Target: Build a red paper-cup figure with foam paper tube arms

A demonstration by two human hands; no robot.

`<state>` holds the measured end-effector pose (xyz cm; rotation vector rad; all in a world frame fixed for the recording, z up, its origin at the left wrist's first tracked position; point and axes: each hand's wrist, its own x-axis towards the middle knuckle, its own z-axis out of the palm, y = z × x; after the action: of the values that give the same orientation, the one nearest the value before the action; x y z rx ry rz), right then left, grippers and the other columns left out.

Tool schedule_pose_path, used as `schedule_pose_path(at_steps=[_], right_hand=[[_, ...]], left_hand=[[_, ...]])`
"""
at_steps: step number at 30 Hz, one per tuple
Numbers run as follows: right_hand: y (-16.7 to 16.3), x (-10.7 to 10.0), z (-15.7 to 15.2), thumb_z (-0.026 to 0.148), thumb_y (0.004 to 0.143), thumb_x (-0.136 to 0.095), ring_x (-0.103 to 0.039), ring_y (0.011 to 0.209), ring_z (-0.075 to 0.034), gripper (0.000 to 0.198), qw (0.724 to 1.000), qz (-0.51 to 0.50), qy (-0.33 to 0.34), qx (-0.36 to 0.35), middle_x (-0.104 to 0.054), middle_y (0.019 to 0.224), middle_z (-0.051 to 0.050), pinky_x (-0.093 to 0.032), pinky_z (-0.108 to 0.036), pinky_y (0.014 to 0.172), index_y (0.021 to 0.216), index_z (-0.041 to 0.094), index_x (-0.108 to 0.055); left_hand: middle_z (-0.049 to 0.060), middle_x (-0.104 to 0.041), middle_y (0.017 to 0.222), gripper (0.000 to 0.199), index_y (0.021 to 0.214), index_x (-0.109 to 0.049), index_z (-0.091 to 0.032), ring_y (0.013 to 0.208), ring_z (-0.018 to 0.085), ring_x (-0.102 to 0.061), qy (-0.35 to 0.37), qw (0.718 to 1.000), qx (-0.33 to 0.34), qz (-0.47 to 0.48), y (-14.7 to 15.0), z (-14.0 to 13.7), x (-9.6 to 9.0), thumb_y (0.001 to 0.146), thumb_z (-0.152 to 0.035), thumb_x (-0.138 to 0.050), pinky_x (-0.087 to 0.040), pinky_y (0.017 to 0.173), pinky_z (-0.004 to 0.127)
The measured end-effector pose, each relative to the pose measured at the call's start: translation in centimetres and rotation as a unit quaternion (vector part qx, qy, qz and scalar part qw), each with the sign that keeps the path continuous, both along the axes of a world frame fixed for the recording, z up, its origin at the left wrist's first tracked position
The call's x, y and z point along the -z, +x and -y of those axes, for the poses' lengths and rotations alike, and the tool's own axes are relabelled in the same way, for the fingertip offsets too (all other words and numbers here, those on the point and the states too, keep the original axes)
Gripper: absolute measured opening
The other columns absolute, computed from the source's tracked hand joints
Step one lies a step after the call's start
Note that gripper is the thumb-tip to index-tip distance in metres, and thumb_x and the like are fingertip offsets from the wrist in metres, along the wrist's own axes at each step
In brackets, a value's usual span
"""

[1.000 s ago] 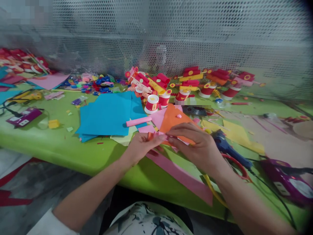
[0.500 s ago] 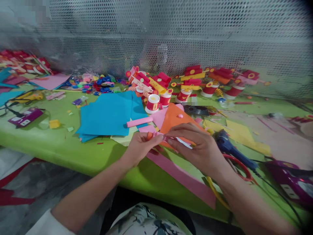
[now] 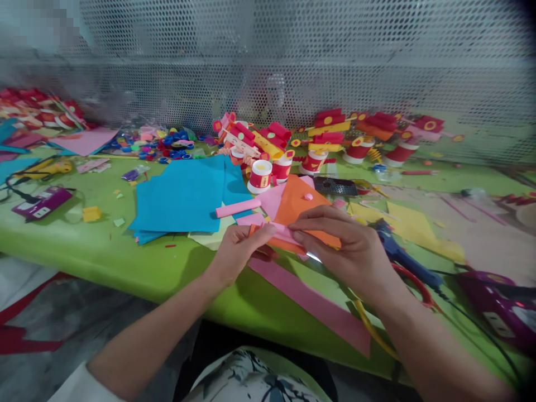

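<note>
Between my two hands is a small pink paper piece (image 3: 282, 230), pinched at both ends above the table. My left hand (image 3: 237, 248) is closed on its left end, with a bit of orange beside the thumb. My right hand (image 3: 345, 245) grips the right end between thumb and fingers. A shiny metal sliver (image 3: 313, 257) shows under the right hand; what it belongs to is partly hidden. Behind the hands lie an orange sheet (image 3: 299, 198) and a pink rolled tube (image 3: 238, 208). Below them, a long pink strip (image 3: 314, 304) runs to the table's front edge.
Blue sheets (image 3: 180, 192) lie to the left. Red-and-white paper models (image 3: 314, 159) stand along the back. At right are a blue glue gun (image 3: 402, 257), a red loop (image 3: 419, 285), a yellow curved piece (image 3: 372, 329) and a purple power strip (image 3: 498, 312).
My fingers have shifted on the pink piece, and more of it shows between them. The right hand has moved slightly right. The metal sliver now sits lower and shows less.
</note>
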<state>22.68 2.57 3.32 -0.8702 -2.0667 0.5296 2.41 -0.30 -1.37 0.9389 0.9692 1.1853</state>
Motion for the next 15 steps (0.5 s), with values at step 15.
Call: schedule_pose_path(at_steps=[15], right_hand=[[2.0,1.0,-1.0,0.053,0.083,-0.082,-0.062,0.131,-0.031,0.07,0.983,0.023,-0.182,-0.03,-0.067,0.14,-0.007,-0.052,-0.051,0.111,0.146,0.034,-0.058]], left_hand=[[0.01,-0.076,0.066,0.059,0.069,-0.07,-0.014,0.065,0.023,-0.077,0.015,0.999,0.005,0.029,-0.3,0.0,0.1,0.089,-0.07,-0.066,-0.063,0.066,0.034]])
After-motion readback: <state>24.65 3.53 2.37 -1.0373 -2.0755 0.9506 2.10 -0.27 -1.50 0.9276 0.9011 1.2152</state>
